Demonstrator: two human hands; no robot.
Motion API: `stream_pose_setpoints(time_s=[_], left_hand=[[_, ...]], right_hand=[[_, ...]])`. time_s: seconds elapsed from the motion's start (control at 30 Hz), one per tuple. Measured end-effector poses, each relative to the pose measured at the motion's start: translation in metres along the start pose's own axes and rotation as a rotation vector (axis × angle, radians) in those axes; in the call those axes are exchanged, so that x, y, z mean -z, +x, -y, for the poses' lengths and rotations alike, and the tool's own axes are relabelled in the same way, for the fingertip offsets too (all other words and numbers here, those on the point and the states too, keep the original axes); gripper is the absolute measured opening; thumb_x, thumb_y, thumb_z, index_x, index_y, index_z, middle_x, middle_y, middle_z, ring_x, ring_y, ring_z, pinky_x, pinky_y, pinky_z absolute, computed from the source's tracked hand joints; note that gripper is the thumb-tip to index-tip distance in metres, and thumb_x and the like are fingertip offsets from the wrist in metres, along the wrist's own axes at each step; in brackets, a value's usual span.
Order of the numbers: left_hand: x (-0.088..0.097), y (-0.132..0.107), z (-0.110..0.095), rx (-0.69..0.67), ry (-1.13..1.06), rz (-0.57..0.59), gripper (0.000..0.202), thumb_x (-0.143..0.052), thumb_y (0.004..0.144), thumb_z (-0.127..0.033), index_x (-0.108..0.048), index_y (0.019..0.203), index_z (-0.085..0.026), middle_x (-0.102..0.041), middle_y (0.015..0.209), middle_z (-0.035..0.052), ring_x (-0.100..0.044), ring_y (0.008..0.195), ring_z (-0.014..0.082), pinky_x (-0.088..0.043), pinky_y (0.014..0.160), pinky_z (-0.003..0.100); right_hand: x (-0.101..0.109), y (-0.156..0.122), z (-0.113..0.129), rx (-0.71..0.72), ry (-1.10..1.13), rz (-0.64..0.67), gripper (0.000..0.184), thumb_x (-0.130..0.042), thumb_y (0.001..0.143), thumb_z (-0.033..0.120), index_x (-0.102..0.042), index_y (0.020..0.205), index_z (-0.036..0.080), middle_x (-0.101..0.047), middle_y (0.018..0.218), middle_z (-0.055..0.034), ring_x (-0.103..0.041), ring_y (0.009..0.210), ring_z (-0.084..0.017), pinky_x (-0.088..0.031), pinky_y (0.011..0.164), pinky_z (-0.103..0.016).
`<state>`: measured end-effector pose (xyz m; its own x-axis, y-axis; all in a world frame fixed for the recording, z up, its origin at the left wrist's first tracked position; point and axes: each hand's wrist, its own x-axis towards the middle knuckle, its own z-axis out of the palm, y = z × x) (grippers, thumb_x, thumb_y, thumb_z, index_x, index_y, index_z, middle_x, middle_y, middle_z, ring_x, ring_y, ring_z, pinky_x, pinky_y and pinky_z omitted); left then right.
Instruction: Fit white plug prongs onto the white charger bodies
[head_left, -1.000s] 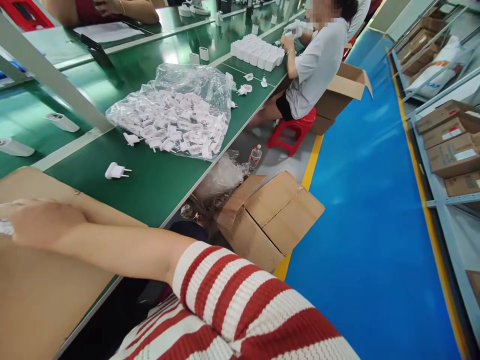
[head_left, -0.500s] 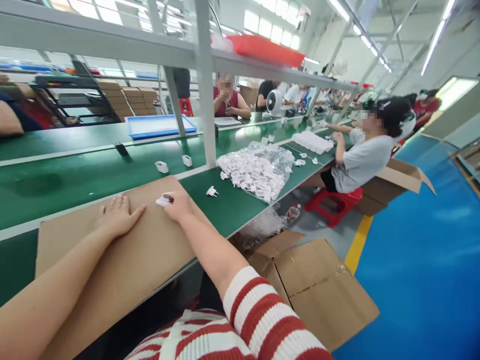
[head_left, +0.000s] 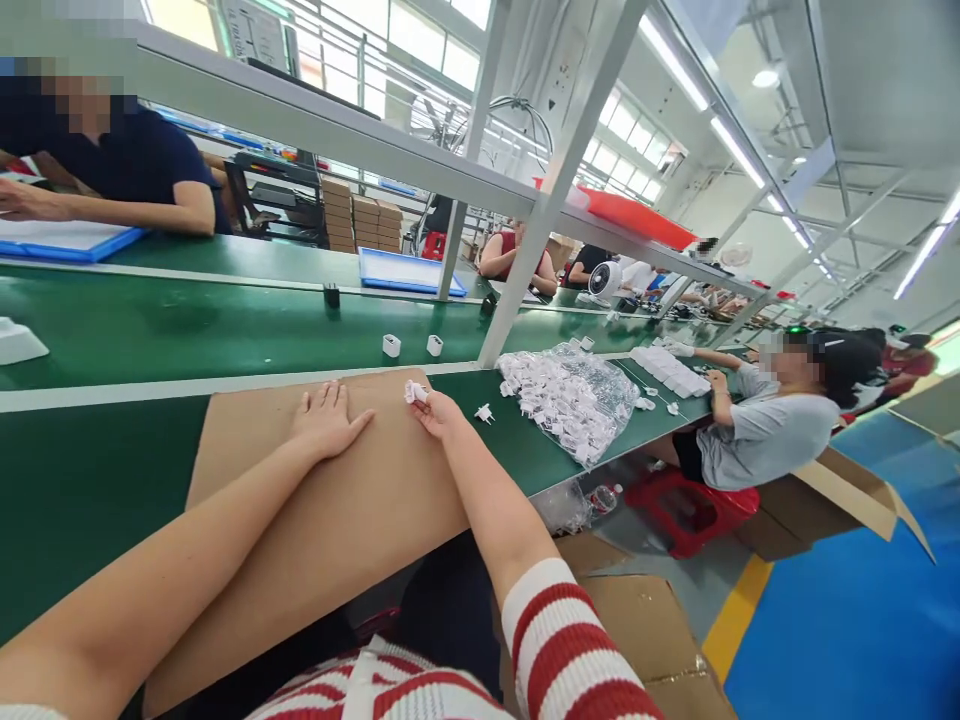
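My left hand [head_left: 328, 422] lies flat on a brown cardboard sheet [head_left: 360, 490], fingers stretched out and thumb apart. Over the far right part of that sheet, my right hand [head_left: 441, 414] pinches a small white plug [head_left: 414, 392] between thumb and fingers. Just right of this hand, a loose white two-pin plug [head_left: 485, 413] rests on the green table. Farther right, a clear plastic bag [head_left: 574, 405] is spread out with many white plugs on it. Beyond the cardboard stand two white charger blocks [head_left: 391, 345].
A metal post [head_left: 525, 275] rises behind the bag and supports an overhead shelf. A black adapter [head_left: 331, 296] and a blue-rimmed tray [head_left: 405, 270] are across the green belt. One co-worker [head_left: 772, 430] sits at right, another [head_left: 142, 170] at far left. A cardboard box [head_left: 660, 640] stands below the table.
The view has swung left and tilted, bringing the far-left co-worker into sight. My right hand has turned the plug, exposing more of it. My left hand remains flat on the cardboard.
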<state>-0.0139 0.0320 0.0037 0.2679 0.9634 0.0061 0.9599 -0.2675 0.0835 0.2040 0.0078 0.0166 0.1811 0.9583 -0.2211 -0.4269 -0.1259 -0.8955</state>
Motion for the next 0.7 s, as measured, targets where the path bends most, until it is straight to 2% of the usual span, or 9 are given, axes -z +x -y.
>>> stream_pose_setpoints(time_s=[0.23, 0.37, 0.47, 0.57, 0.7], left_hand=[[0.002, 0.002, -0.003, -0.011, -0.057, -0.006, 0.103, -0.017, 0.091, -0.074, -0.024, 0.163, -0.001, -0.016, 0.171, 0.017, -0.01, 0.16, 0.0317, -0.01, 0.129, 0.055], [-0.001, 0.002, -0.008, -0.034, -0.104, -0.051, 0.104, -0.021, 0.091, -0.074, -0.025, 0.162, 0.002, -0.019, 0.17, 0.0199, -0.011, 0.159, 0.0338, -0.008, 0.127, 0.055], [-0.003, 0.003, -0.01, -0.053, -0.161, -0.042, 0.104, -0.024, 0.091, -0.074, -0.025, 0.162, 0.001, -0.018, 0.17, 0.0204, -0.009, 0.159, 0.036, -0.003, 0.127, 0.052], [-0.005, 0.003, -0.01, -0.069, -0.227, -0.025, 0.105, -0.026, 0.091, -0.076, -0.021, 0.163, 0.001, -0.015, 0.17, 0.0215, -0.007, 0.159, 0.036, 0.003, 0.126, 0.051], [-0.008, 0.003, -0.009, -0.094, -0.291, -0.025, 0.109, -0.026, 0.09, -0.079, -0.016, 0.164, 0.001, -0.012, 0.171, 0.02, 0.003, 0.16, 0.0352, 0.009, 0.124, 0.048]], right_hand=[[0.021, -0.013, -0.002, -0.01, 0.194, 0.065, 0.017, -0.07, 0.078, 0.009, -0.068, 0.088, 0.023, -0.075, 0.085, 0.0, -0.073, 0.084, -0.015, -0.06, 0.094, -0.03], [0.031, -0.007, -0.003, -0.062, 0.239, 0.058, 0.019, -0.063, 0.084, 0.007, -0.068, 0.093, 0.023, -0.077, 0.09, 0.0022, -0.073, 0.087, -0.012, -0.059, 0.099, -0.029], [0.036, 0.0, -0.007, -0.034, 0.288, 0.087, 0.02, -0.057, 0.088, 0.005, -0.067, 0.096, 0.022, -0.078, 0.093, 0.0024, -0.073, 0.087, -0.011, -0.058, 0.102, -0.033], [0.039, 0.003, -0.01, -0.004, 0.239, 0.068, 0.019, -0.058, 0.087, 0.004, -0.066, 0.093, 0.02, -0.078, 0.093, 0.0016, -0.073, 0.089, -0.011, -0.057, 0.103, -0.036], [0.036, -0.002, -0.018, 0.084, 0.098, 0.032, 0.019, -0.064, 0.083, 0.004, -0.069, 0.094, 0.018, -0.078, 0.099, -0.0011, -0.074, 0.101, -0.012, -0.054, 0.107, -0.035]])
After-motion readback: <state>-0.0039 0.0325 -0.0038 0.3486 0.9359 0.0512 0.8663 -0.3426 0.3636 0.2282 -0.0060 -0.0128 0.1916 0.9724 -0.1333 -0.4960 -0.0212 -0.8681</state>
